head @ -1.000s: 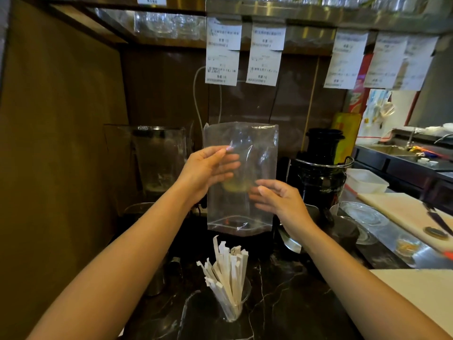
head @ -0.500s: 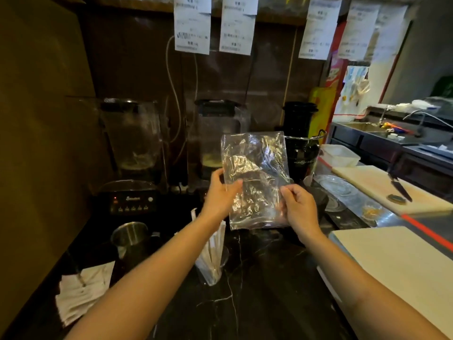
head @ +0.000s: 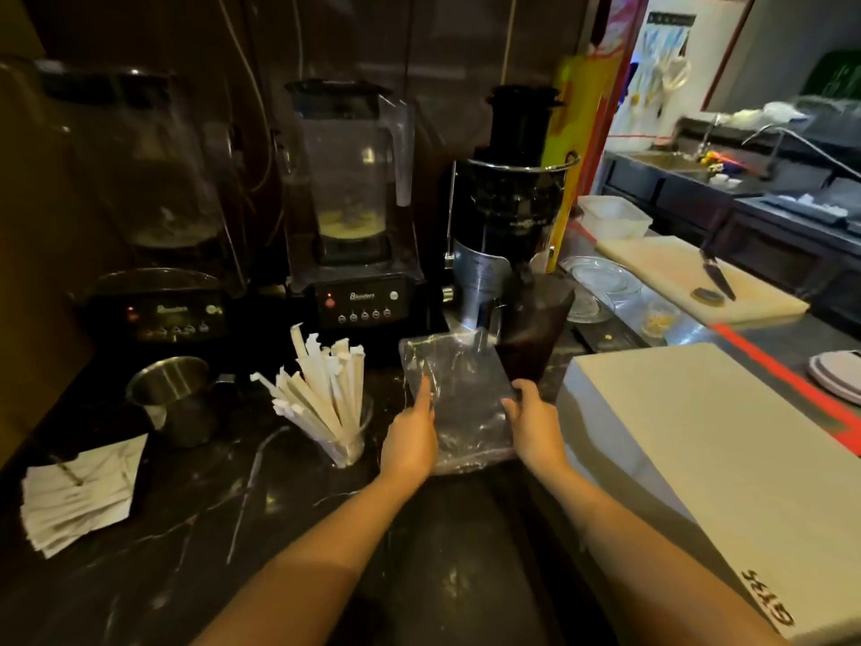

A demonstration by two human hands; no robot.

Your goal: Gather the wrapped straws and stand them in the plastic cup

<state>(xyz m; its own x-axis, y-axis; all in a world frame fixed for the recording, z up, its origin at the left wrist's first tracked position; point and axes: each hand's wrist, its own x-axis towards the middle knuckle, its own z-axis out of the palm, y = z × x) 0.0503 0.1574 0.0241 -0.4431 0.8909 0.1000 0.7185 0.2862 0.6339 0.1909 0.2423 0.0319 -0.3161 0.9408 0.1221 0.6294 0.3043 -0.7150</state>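
Several paper-wrapped straws [head: 326, 389] stand fanned out in a clear plastic cup [head: 347, 447] on the black marble counter. To the right of the cup an empty clear plastic bag [head: 459, 398] lies low on the counter. My left hand [head: 410, 440] presses on the bag's left edge and my right hand [head: 536, 426] holds its right edge. Both hands are apart from the cup and the straws.
Two blenders [head: 354, 216] [head: 153, 272] and a black juicer [head: 508, 226] line the back. A steel mug [head: 174, 398] and a stack of papers [head: 79, 496] lie left. A dark cup [head: 531, 333] stands behind the bag. A white board [head: 708, 459] lies right.
The bag, held up at chest height before, has come down onto the counter with both hands still on it. My view has tilted down and to the right.
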